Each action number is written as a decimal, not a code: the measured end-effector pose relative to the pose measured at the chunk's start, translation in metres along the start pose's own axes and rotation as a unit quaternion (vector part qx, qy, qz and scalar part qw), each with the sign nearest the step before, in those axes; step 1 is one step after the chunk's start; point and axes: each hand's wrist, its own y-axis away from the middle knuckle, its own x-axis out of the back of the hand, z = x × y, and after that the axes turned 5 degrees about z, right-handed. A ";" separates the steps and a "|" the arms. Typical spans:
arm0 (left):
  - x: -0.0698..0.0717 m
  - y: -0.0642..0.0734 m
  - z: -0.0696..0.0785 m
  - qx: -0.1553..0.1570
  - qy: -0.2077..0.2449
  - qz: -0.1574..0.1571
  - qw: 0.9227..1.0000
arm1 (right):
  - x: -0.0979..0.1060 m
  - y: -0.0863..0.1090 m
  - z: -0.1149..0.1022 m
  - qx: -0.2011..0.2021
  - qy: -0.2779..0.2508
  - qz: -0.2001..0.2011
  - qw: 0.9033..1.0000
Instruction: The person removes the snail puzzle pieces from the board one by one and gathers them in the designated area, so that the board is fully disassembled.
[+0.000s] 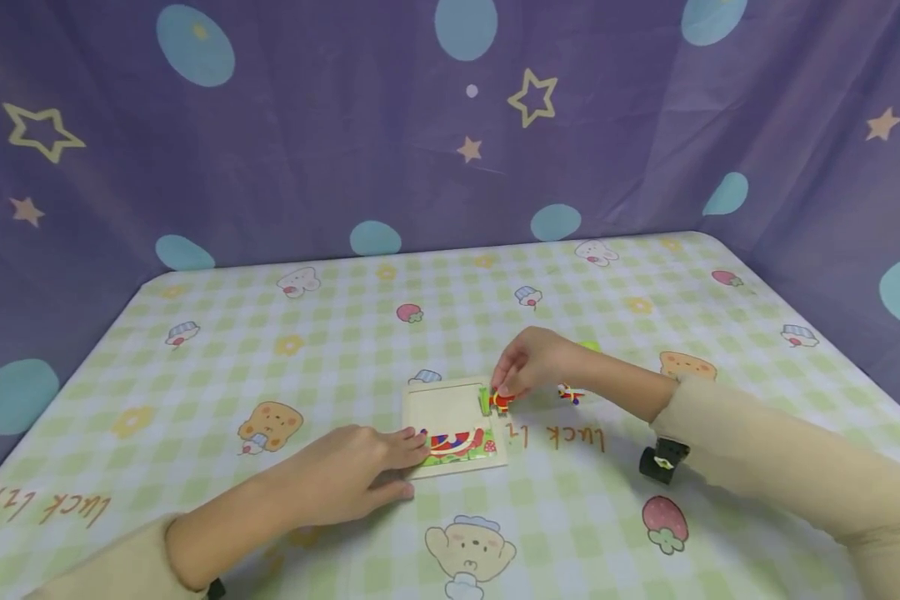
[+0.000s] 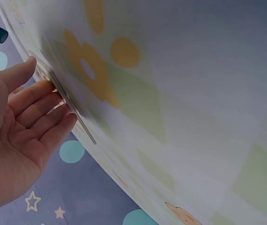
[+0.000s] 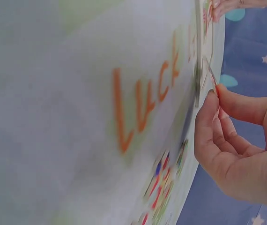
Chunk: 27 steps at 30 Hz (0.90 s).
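Just below centre of the frame, a pale wooden puzzle tray [image 1: 441, 410] lies flat on the tabletop [image 1: 352, 333], bare in its upper part, w/ fitted puzzle pcs [image 1: 457, 446] along the bottom. At its lower left, the L hand [image 1: 352, 467] rests fingertips on the tray's edge & nearest pcs; that grip is loose, fingers extended, nothing clasped. Right of centre, the R hand [image 1: 540, 362] has its grip closed on a thin red-and-green puzzle pc [image 1: 501, 402], pinched btwn thumb & forefinger, tilted, at the tray's upper right rim; can't tell if it touches the rim. A loose puzzle pc [image 1: 570, 393] lies just right of that hand; a lime-green item [image 1: 589, 345] shows partly behind the R wrist, shape unclear.

Risks, as I judge it: the held pc is thin & gripped near one end, so it could twist or slip if it catches the rim. Set in at the wrong angle, it'd prob. jam or ride up on the fitted row. Too light a press from the L hand could let the tray skid; too much sideways push could shift seated pcs. The R forearm, low over the loose bits, might brush them away.
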 end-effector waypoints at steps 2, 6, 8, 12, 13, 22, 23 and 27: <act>-0.001 0.000 0.000 0.003 -0.001 -0.001 1.000 | 0.003 0.001 0.006 -0.001 0.007 0.005 1.000; -0.001 0.001 0.000 0.005 0.002 -0.002 1.000 | 0.009 0.004 0.016 -0.002 0.028 0.017 0.999; -0.001 0.001 0.000 0.005 0.003 -0.001 1.000 | 0.012 0.006 0.019 0.003 0.047 0.023 0.999; 0.000 0.001 0.000 0.000 0.001 0.002 1.000 | 0.016 0.010 0.022 0.019 0.087 0.046 0.995; 0.001 0.001 0.000 -0.001 0.001 0.003 1.000 | 0.017 0.011 0.023 0.024 0.100 0.056 0.993; 0.007 -0.008 0.003 0.004 -0.001 0.000 1.000 | 0.017 0.014 0.023 0.070 0.190 0.124 0.971; 0.008 -0.010 0.004 0.001 -0.005 0.002 1.000 | 0.017 0.014 0.022 0.073 0.194 0.129 0.970; 0.011 -0.016 0.007 -0.003 -0.016 0.001 1.000 | 0.014 0.015 0.021 0.080 0.204 0.143 0.965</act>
